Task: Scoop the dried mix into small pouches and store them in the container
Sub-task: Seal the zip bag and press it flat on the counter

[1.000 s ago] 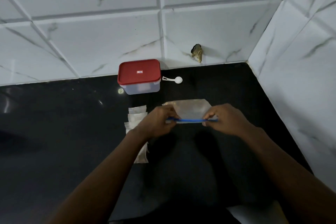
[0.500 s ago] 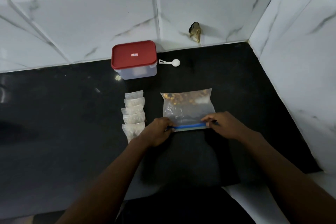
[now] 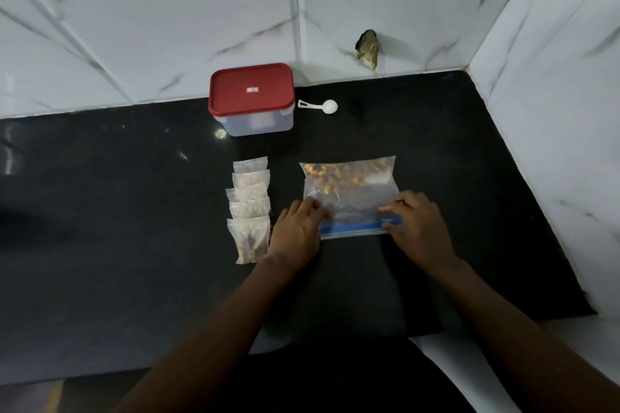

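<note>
A clear zip bag [image 3: 349, 188] with a blue seal strip lies flat on the black counter [image 3: 117, 245], dried mix gathered at its far end. My left hand [image 3: 297, 231] rests with fingers flat on the bag's near left corner. My right hand [image 3: 416, 225] presses flat on the near right corner beside the blue strip. Several small filled pouches [image 3: 250, 208] lie in an overlapping row just left of my left hand. A clear container with a shut red lid [image 3: 251, 94] stands near the back wall. A white scoop [image 3: 318, 106] lies to its right.
White marble tile walls [image 3: 553, 111] close the counter at the back and on the right. A hole with a brownish lump [image 3: 368, 49] sits in the back wall above the counter. The counter's front edge runs below my forearms.
The bag went from being held up by its seal strip to lying flat on the counter. Both hands let go of the strip and now lie flat on the bag.
</note>
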`<action>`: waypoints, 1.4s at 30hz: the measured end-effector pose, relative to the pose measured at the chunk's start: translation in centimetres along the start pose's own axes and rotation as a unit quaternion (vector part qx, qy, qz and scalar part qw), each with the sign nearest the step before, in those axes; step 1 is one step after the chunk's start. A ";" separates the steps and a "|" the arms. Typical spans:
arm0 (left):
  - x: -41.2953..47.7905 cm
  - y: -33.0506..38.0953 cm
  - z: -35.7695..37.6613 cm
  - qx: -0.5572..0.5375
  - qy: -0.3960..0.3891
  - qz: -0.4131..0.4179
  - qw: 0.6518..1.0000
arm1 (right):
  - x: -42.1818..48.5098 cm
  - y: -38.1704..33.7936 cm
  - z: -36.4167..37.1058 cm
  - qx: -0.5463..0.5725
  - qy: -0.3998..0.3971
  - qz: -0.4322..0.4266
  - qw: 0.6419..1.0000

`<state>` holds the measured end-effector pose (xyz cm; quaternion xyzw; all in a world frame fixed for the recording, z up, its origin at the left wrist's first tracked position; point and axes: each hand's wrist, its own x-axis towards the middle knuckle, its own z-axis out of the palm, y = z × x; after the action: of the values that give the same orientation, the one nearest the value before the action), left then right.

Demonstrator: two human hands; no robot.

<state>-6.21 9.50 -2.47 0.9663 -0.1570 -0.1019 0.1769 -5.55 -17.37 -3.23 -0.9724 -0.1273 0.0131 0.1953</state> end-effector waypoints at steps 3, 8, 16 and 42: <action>0.5 0.9 -0.1 0.036 -0.020 0.033 0.999 | -0.2 -1.6 0.7 -0.002 -0.019 -0.026 0.999; 1.1 0.9 0.2 0.065 -0.068 0.032 0.995 | 0.1 -2.2 1.5 -0.006 -0.083 -0.012 0.996; 1.2 0.4 0.7 0.049 -0.119 0.019 0.992 | 0.6 -1.5 1.7 -0.037 -0.106 -0.023 0.993; -0.6 -0.2 1.2 -0.004 -0.013 0.065 0.998 | -1.7 0.2 2.2 0.004 -0.015 -0.045 0.999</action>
<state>-7.05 9.51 -3.59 0.9521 -0.2209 -0.1031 0.1847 -7.34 -17.14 -5.41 -0.9646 -0.1741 0.0197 0.1972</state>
